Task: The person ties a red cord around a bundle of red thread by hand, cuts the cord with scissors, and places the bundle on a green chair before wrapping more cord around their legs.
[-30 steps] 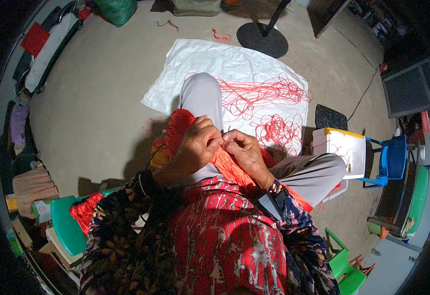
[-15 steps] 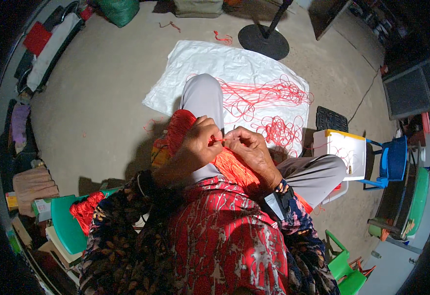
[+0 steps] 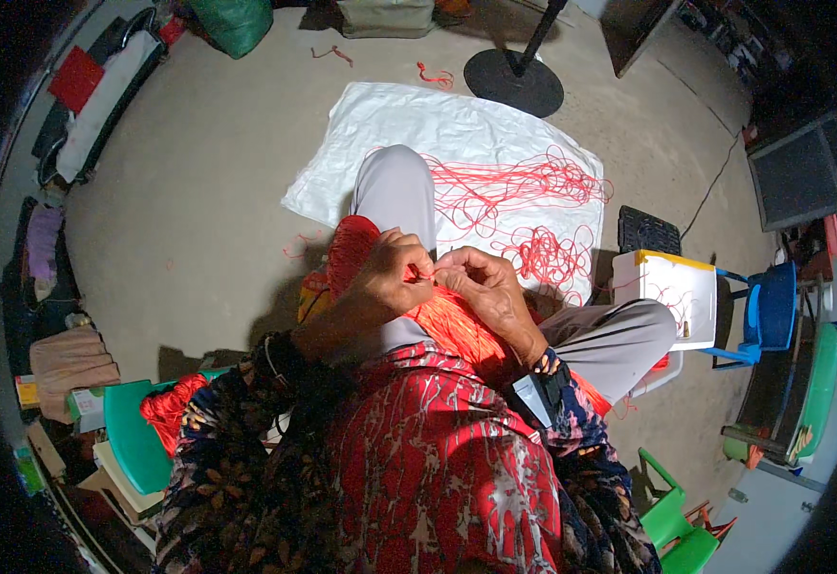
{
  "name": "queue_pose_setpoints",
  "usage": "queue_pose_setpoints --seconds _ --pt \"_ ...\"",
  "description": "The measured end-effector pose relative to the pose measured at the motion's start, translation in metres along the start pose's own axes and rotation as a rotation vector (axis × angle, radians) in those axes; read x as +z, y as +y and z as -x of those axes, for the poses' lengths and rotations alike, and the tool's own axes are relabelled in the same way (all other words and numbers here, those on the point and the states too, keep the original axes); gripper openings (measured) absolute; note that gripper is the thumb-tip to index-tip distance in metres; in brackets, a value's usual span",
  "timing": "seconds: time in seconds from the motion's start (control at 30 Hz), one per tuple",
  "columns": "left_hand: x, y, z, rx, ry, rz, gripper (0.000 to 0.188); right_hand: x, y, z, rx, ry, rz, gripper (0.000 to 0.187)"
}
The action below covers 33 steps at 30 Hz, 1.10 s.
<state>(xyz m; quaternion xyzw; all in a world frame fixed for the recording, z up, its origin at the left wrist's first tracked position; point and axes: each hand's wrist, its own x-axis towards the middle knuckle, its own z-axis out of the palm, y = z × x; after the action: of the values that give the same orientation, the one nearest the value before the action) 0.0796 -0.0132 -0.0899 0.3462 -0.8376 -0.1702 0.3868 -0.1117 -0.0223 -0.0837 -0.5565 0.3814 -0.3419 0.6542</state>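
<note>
Above my lap, my left hand (image 3: 398, 275) and my right hand (image 3: 486, 290) meet, each with thumb and fingertips pinched on a thin red cord (image 3: 428, 277). Only a short bit of that cord shows between the fingers. Under the hands a thick bundle of red-orange cord (image 3: 462, 330) lies across my lap. Its darker red end (image 3: 350, 251) sticks out left of my left wrist. Loose loops of red cord (image 3: 533, 182) spread over a white sheet (image 3: 371, 124) on the floor beyond my knees.
At right stand a white box (image 3: 672, 287) with a yellow rim and a blue chair (image 3: 770, 306). A black round stand base (image 3: 513, 82) is at the far side. Green chairs (image 3: 132, 430) flank me, the left one bearing red cord (image 3: 172, 411). A black case (image 3: 648, 230) lies near the box.
My hands stay pinched together in nearly the same place, with the fingertips shifted slightly closer. The whole view has moved a little; nothing else visibly differs.
</note>
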Motion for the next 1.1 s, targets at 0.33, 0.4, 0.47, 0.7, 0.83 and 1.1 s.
queue_pose_setpoints --seconds 0.33,0.4,0.47,0.7,0.83,1.1 --pt "0.005 -0.003 0.004 -0.085 0.071 0.043 0.024 0.001 0.015 0.0 0.074 -0.045 -0.101 0.014" --pt "0.005 -0.004 0.007 -0.097 0.079 0.066 0.023 0.005 0.013 0.0 0.051 -0.051 0.008 0.015" --pt "0.005 -0.003 0.007 -0.099 0.088 0.039 0.021 0.009 0.012 0.0 0.13 -0.038 -0.08 0.016" --pt "0.0 0.001 0.003 -0.223 0.031 0.12 0.015 0.009 0.014 0.0 0.174 0.038 -0.188 0.011" --pt "0.001 0.003 0.0 -0.182 -0.015 0.044 0.015 0.005 0.016 0.001 0.161 0.052 -0.188 0.007" --pt "0.004 0.004 0.002 -0.152 0.057 0.058 0.017 0.003 0.013 0.009 0.161 0.064 -0.225 0.005"
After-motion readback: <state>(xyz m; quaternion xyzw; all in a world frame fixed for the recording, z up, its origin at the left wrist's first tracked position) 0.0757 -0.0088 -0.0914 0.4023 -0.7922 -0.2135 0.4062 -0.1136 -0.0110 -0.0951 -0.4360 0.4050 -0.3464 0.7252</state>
